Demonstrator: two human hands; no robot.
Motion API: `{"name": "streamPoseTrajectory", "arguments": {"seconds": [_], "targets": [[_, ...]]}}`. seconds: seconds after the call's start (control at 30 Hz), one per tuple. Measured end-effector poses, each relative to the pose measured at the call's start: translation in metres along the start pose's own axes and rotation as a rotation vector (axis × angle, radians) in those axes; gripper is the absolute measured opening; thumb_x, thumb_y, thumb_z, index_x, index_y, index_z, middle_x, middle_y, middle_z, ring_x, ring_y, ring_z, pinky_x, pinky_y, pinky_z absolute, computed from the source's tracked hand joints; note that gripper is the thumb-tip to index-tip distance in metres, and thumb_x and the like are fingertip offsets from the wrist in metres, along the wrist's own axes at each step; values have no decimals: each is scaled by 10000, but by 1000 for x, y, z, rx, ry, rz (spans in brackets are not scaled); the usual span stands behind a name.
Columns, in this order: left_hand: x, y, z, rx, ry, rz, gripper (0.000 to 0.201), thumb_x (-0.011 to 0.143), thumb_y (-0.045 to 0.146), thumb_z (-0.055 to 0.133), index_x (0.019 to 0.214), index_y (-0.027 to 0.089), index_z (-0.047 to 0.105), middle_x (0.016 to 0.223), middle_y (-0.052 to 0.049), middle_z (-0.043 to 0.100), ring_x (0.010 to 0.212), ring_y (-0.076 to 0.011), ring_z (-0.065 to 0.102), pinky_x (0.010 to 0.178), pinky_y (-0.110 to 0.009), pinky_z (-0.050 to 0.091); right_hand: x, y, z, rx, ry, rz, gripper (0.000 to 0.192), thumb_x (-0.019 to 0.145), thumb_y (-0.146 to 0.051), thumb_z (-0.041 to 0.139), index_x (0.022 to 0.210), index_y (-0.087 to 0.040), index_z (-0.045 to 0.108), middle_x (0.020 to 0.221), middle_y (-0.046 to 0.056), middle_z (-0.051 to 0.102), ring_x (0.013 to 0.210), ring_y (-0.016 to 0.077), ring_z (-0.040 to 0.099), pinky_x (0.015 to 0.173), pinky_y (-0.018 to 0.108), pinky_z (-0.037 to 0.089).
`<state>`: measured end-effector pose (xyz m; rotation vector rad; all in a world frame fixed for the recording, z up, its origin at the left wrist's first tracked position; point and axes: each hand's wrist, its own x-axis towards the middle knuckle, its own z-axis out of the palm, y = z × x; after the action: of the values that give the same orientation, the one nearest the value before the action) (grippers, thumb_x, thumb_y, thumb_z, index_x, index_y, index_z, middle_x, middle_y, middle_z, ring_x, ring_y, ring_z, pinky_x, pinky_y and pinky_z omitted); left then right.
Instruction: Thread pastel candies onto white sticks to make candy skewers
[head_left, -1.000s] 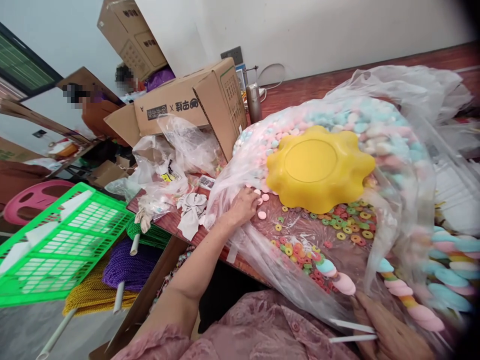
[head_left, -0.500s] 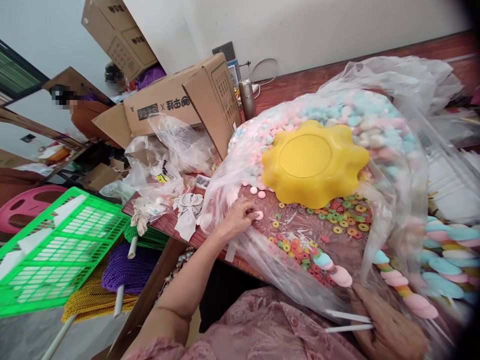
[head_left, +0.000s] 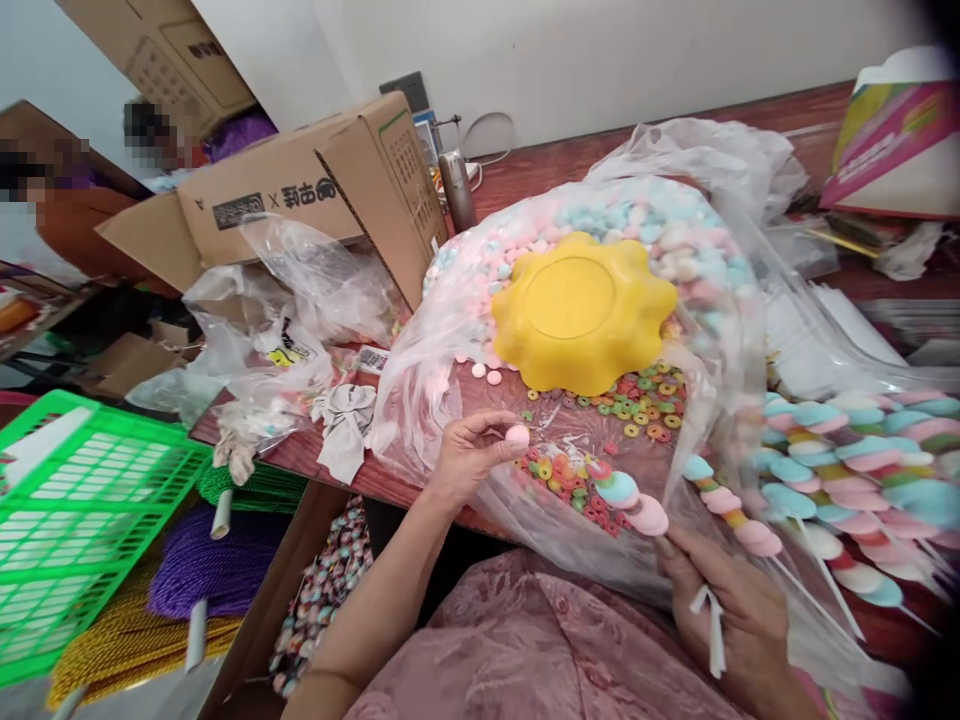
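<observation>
My left hand is closed, pinching a round pink marshmallow between thumb and fingertips above the plastic sheet. In my right hand is a marshmallow skewer, its visible end bearing pink, blue and red pieces and pointing left. White sticks also show against that palm. Small gummy rings lie in a loose pile between the hands. Just beyond them a yellow scalloped bowl rests upside down among pink and blue marshmallows.
Filled skewers are stacked at the right. An open cardboard box and plastic bags stand at the left. Beside the table are a green basket and bundles of purple cord. Two people are at the far left.
My left hand has lifted the pink marshmallow from the sheet and brought it toward the skewer. My right hand has turned with the skewer and sticks. The camera view has shifted right.
</observation>
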<state>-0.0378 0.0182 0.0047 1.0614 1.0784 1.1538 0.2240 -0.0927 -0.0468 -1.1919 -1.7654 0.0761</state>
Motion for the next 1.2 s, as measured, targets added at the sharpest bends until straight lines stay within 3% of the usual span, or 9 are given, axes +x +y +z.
{"name": "streamPoseTrajectory", "arguments": {"seconds": [0.13,0.27,0.53,0.8,0.93,1.2], "targets": [[-16,7,21,-200,-5,40,269,564,207,918,799,213,788,836,6,708,774,-110,630,713,-207,525,18,-17,7,61,-59,-102,360,904,-117,583,1255,-180,629,935,76,769,774,205,750,672,280,604],[-22,5,26,-206,22,155,272,556,227,934,792,222,798,875,-14,719,829,-127,651,746,-214,538,25,-22,15,73,-88,-89,365,908,-101,561,1260,-176,622,933,78,767,793,201,750,668,272,607],[-27,-9,23,154,96,548,233,689,111,850,871,245,792,858,-16,742,840,-130,681,793,-253,562,21,-21,16,37,-131,-98,394,880,-62,521,1244,-178,616,922,80,764,782,205,750,667,279,612],[-30,-15,22,415,118,741,224,795,75,750,924,255,781,878,-28,753,845,-149,680,790,-305,556,25,-28,27,39,-131,-48,327,876,-45,489,1154,-166,610,849,70,750,665,184,722,576,261,565],[-32,-13,20,350,110,684,246,798,94,751,984,255,775,952,-45,762,929,-169,676,883,-345,540,28,-29,32,45,-138,-19,324,863,-32,471,1095,-191,633,799,46,743,639,174,715,551,246,545],[-25,-23,16,33,173,235,255,763,258,813,1016,251,782,1042,-30,743,954,-145,689,881,-257,552,21,-26,35,104,-138,-58,388,874,-39,495,1223,-183,585,890,73,753,727,190,735,620,270,577]]}}
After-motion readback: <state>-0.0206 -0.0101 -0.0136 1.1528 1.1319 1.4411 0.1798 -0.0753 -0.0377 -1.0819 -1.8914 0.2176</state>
